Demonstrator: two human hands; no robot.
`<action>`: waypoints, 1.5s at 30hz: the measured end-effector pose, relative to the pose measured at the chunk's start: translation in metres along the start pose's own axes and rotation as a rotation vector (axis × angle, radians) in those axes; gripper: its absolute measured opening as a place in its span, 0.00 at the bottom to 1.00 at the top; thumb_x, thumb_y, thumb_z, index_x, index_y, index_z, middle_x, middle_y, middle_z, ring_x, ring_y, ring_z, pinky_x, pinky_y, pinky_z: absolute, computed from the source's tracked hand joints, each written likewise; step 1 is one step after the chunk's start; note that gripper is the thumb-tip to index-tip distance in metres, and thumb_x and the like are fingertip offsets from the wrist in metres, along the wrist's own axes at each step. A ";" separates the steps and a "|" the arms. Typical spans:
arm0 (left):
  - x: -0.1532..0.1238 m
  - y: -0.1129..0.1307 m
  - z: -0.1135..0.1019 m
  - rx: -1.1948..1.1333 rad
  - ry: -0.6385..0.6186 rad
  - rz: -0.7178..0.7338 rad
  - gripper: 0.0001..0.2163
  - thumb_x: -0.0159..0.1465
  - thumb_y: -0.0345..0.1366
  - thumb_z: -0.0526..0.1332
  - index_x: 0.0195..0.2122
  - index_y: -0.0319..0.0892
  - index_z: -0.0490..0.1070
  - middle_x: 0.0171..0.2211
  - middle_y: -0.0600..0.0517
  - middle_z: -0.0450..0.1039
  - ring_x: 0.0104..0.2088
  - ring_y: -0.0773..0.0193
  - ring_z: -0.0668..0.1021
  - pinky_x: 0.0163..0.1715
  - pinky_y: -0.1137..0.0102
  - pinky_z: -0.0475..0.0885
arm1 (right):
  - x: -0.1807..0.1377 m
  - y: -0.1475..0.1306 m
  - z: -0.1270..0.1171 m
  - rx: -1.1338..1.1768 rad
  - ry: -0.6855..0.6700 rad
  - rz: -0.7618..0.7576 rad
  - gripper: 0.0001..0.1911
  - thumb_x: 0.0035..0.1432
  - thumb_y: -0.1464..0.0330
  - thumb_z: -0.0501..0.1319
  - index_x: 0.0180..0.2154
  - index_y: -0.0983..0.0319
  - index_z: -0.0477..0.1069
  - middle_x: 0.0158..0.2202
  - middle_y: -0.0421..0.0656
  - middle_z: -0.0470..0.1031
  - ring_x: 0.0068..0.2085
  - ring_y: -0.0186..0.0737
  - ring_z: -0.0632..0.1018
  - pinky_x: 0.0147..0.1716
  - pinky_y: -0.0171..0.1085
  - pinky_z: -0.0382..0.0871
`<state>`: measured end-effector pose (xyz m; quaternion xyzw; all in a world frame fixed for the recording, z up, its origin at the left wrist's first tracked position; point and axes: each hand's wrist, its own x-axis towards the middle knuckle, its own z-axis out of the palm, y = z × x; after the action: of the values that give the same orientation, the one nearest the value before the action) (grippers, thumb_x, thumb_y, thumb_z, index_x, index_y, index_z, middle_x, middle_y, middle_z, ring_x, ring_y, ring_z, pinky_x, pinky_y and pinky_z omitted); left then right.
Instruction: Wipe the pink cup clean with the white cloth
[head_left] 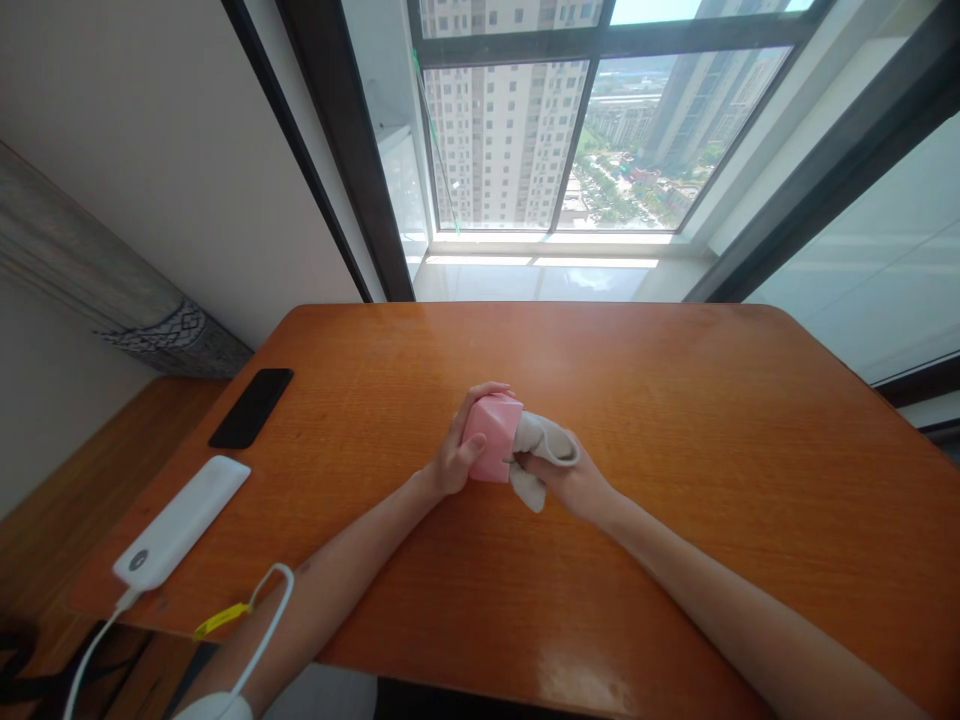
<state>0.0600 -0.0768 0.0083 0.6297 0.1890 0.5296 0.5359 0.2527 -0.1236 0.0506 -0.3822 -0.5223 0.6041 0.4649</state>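
A small pink faceted box-like object (493,437) is held just above the middle of a glossy orange-brown wooden table (675,480). The left hand (459,450) wraps around the object's left side, fingers curled over its top edge and thumb pressed on its front, clamped on it. A crumpled off-white cloth (541,452) lies against the object's right side. The right hand (566,478) is closed around this cloth, pinching it and pressing it to the pink surface. Both bare forearms stretch back toward the viewer. Well apart at the table's left edge lie a black smartphone (250,407), face down or dark, and nearer the viewer a white oblong power bank (182,521) with a white cable (259,640) plugged in. Beyond the table is a large window (555,130) showing high-rise buildings.
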 end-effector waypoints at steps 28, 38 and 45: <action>0.000 0.002 0.001 0.044 0.035 0.050 0.34 0.67 0.63 0.63 0.66 0.44 0.69 0.60 0.42 0.74 0.56 0.48 0.78 0.60 0.55 0.72 | 0.000 -0.002 0.009 0.159 0.119 0.136 0.09 0.50 0.67 0.71 0.34 0.58 0.75 0.30 0.38 0.77 0.29 0.38 0.74 0.31 0.37 0.71; 0.001 0.003 0.002 0.017 0.042 0.042 0.35 0.67 0.64 0.62 0.65 0.44 0.68 0.61 0.42 0.73 0.53 0.49 0.79 0.56 0.55 0.74 | 0.001 -0.004 0.002 0.031 0.031 0.001 0.08 0.54 0.66 0.73 0.30 0.58 0.75 0.27 0.37 0.74 0.28 0.36 0.71 0.31 0.36 0.68; 0.001 0.002 0.000 0.062 0.020 0.077 0.34 0.67 0.62 0.63 0.65 0.43 0.69 0.61 0.41 0.74 0.54 0.47 0.79 0.59 0.54 0.73 | -0.002 -0.002 0.009 0.030 0.062 0.022 0.05 0.53 0.68 0.71 0.31 0.58 0.76 0.27 0.37 0.74 0.27 0.36 0.71 0.29 0.36 0.66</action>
<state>0.0596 -0.0772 0.0107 0.6476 0.1863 0.5498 0.4936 0.2448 -0.1282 0.0541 -0.3993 -0.4943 0.6050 0.4798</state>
